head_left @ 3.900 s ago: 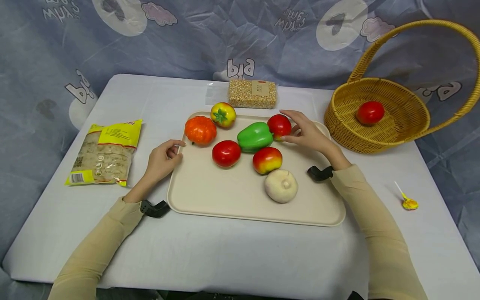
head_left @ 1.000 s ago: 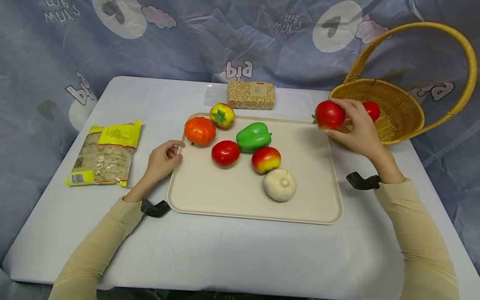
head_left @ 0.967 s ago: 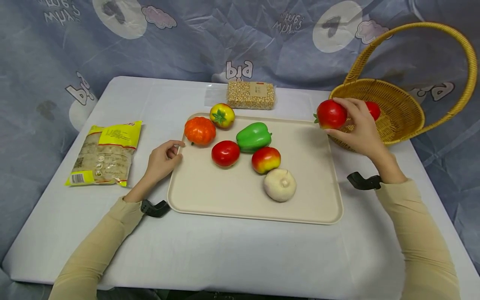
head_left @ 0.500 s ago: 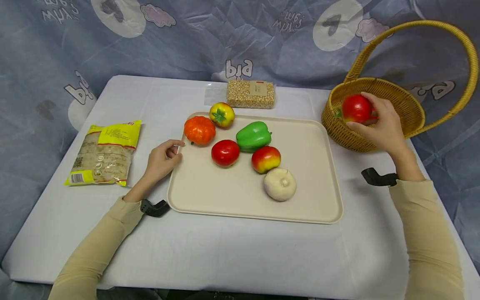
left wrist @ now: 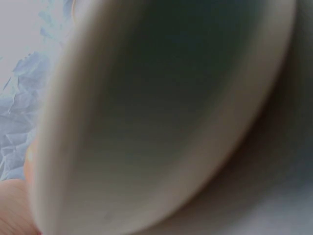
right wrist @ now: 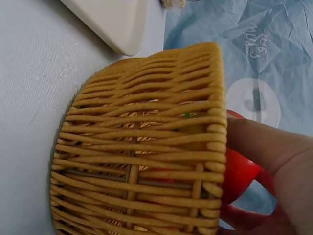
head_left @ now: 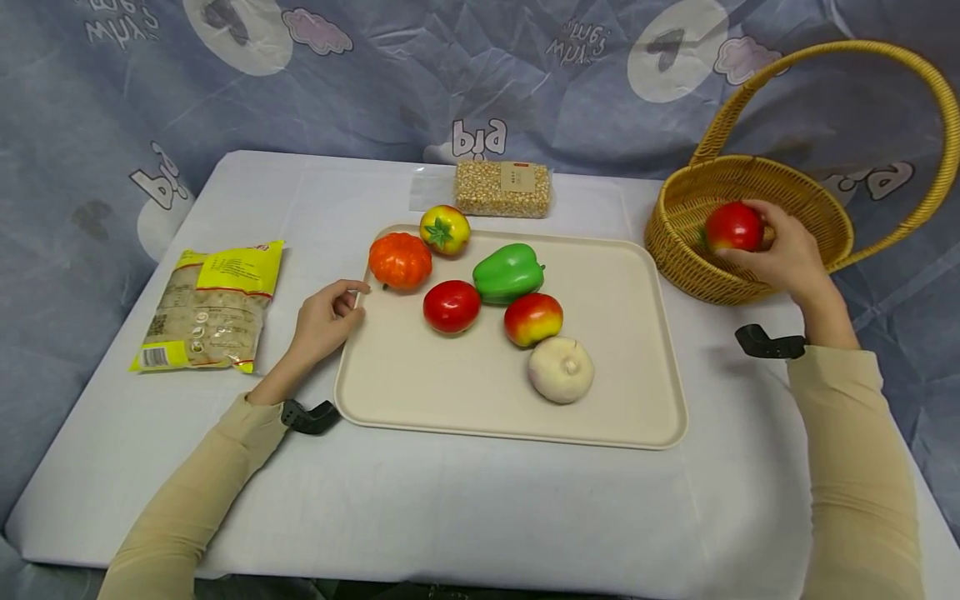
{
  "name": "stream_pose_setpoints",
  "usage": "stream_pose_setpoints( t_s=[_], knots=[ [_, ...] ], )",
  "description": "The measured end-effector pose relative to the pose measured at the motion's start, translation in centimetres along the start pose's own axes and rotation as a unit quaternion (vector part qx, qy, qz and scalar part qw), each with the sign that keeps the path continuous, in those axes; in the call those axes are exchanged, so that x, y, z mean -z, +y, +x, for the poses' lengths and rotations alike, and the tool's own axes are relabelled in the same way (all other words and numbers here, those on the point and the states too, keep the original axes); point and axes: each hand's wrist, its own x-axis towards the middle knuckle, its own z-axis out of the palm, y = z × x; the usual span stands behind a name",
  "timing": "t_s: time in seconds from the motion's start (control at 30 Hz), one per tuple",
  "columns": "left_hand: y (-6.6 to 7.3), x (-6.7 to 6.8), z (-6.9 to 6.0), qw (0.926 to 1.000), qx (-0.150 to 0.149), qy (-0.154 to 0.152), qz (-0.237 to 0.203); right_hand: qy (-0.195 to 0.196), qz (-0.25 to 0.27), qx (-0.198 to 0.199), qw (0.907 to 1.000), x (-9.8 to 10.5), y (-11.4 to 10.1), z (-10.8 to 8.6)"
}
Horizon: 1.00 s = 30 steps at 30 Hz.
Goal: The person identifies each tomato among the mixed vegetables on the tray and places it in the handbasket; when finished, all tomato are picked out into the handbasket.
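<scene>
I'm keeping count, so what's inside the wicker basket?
The right hand holds a red fruit partly inside the wicker basket. Deeper in, red also shows through the weave, its source unclear: hand and fruit cover the basket's middle from above.

A round, glossy red fruit (head_left: 732,227), yellowish in part and with green leaves on its left side, is held in the grip of the right hand (head_left: 787,254). It sits in the mouth of a golden-brown wicker basket (head_left: 693,271), partly below the rim; whether it touches the bottom cannot be told. The basket stands upright on the worktop (head_left: 525,508), its tall handle arching overhead. A cream rectangular tray (head_left: 442,387) with rounded corners lies flat, the left hand's (head_left: 325,318) fingers at its left edge.
</scene>
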Motion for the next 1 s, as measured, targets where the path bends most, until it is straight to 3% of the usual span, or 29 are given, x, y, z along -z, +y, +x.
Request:
stream_pose_setpoints(
  t_s=[0.27, 1.0],
  knots=[
    [0.1, 0.0, 0.0, 1.0000, 0.002, 0.000, 0.001, -0.038, -0.005, -0.041, 0.9984, 0.0, 0.9, 0.4],
    [0.2, 0.1, 0.0, 0.9999, 0.006, -0.006, -0.007, -0.003, -0.033, -0.015, 0.9994, -1.7, 2.5, 5.7]
  ],
)
